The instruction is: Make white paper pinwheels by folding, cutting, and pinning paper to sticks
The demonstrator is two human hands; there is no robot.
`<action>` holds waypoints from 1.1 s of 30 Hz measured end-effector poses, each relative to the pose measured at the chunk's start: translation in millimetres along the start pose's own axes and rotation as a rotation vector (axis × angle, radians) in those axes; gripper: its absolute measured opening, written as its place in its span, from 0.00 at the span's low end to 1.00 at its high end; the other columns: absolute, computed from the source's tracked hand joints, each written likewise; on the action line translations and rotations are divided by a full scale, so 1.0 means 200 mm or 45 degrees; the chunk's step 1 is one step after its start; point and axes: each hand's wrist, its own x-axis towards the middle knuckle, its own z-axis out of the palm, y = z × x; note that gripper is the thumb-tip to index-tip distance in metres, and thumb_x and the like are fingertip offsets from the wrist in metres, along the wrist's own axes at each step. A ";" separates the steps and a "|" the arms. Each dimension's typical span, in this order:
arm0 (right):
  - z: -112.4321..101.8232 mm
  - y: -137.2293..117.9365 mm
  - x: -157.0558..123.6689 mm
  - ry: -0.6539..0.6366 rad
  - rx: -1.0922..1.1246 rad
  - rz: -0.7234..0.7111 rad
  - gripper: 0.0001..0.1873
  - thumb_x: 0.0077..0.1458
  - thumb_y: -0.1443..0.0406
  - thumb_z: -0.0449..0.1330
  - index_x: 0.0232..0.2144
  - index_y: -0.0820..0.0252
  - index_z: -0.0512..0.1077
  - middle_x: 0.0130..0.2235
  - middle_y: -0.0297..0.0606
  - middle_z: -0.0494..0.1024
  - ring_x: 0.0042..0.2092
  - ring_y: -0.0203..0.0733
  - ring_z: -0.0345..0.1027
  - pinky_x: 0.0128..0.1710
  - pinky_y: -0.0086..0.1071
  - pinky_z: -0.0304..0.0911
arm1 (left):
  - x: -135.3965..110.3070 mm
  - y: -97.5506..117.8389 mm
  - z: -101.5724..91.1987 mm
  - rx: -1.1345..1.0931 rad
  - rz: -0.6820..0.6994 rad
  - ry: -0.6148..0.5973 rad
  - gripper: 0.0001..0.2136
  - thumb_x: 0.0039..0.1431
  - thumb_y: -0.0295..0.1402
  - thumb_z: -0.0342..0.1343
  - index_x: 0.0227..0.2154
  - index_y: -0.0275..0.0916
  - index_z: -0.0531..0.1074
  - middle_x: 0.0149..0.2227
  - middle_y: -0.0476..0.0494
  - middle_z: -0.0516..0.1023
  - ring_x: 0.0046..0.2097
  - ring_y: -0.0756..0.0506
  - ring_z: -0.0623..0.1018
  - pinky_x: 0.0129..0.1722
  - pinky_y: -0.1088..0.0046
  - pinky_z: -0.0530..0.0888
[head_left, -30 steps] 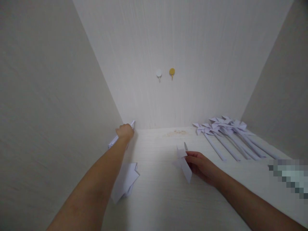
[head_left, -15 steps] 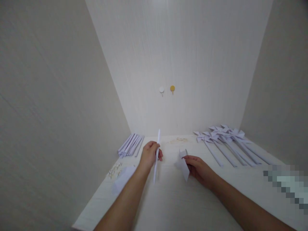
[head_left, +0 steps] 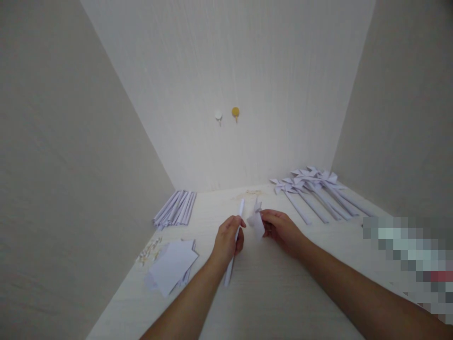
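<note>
Near the middle of the table, my left hand [head_left: 229,236] is closed around a rolled white paper stick [head_left: 230,271], which stands tilted with its top leaning right. Just to the right, my right hand [head_left: 283,231] pinches a folded white paper pinwheel [head_left: 259,224] by its edge. A small gap separates the pinwheel from the stick's upper end. My right palm and some of its fingertips are hidden from view.
At the left lie a pile of paper sticks [head_left: 177,208], a stack of paper sheets [head_left: 173,267] and small pale pieces [head_left: 149,250]. Finished-looking pinwheels on sticks [head_left: 311,189] lie at the right. Two hooks, one yellow [head_left: 235,112], are on the back wall [head_left: 226,151].
My view has shifted, so the surroundings appear further left. My hands have come closer together, bringing the stick and pinwheel nearer each other. The paper stack is now more exposed.
</note>
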 end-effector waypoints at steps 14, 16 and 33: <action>0.01 -0.05 -0.02 0.036 -0.047 -0.058 0.11 0.45 0.57 0.71 0.23 0.57 0.75 0.23 0.31 0.71 0.24 0.34 0.61 0.25 0.31 0.55 | -0.02 0.01 -0.01 -0.017 0.046 -0.124 0.20 0.56 0.54 0.57 0.26 0.40 0.67 0.11 0.57 0.63 0.11 0.54 0.57 0.11 0.79 0.52; 0.01 -0.05 -0.02 0.029 -0.048 -0.061 0.12 0.45 0.57 0.71 0.23 0.57 0.75 0.23 0.30 0.70 0.24 0.34 0.61 0.25 0.31 0.55 | -0.02 0.01 -0.01 -0.002 0.047 -0.126 0.20 0.56 0.54 0.57 0.26 0.40 0.67 0.11 0.57 0.63 0.11 0.54 0.57 0.12 0.79 0.52; 0.02 -0.06 -0.02 0.035 -0.037 -0.076 0.12 0.45 0.57 0.70 0.23 0.58 0.74 0.22 0.31 0.71 0.23 0.34 0.61 0.25 0.32 0.54 | -0.03 0.04 -0.01 0.040 0.071 -0.128 0.23 0.50 0.57 0.62 0.25 0.41 0.66 0.11 0.59 0.62 0.12 0.55 0.57 0.13 0.79 0.51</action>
